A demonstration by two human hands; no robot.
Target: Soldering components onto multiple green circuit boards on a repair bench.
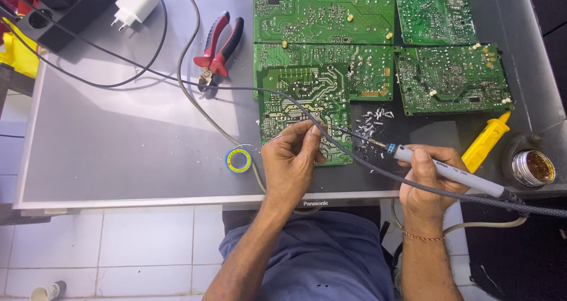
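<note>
We work at a grey panel [118, 147] laid flat as a bench top, with several green circuit boards spread over its far right part. Our left hand [290, 162] rests on the nearest circuit board [304, 109], which lies close to the near edge of the panel, slightly right of centre. The left fingers [312, 137] are curled together, thumb against forefinger, pinching what looks like a thin strand of solder wire; the strand itself is too fine to confirm. Our right hand [428, 180] is closed in a pen grip around the grey barrel of a soldering iron [437, 168], held just off the near right edge of the panel. The barrel runs out past the fingers on both sides: the dark tip points left and away, ending at the board's right edge, just beside the left fingertips; the rear end carries a braided cable [366, 162] that passes under the right hand and loops across the board. Small white scraps [372, 121] lie scattered between the board and the iron's tip. A blue and yellow solder spool [238, 160] sits left of the left wrist. Red-handled pliers [217, 50] lie toward the far edge. A yellow tool [485, 140] and a round flux tin [533, 168] sit near the right edge.
</note>
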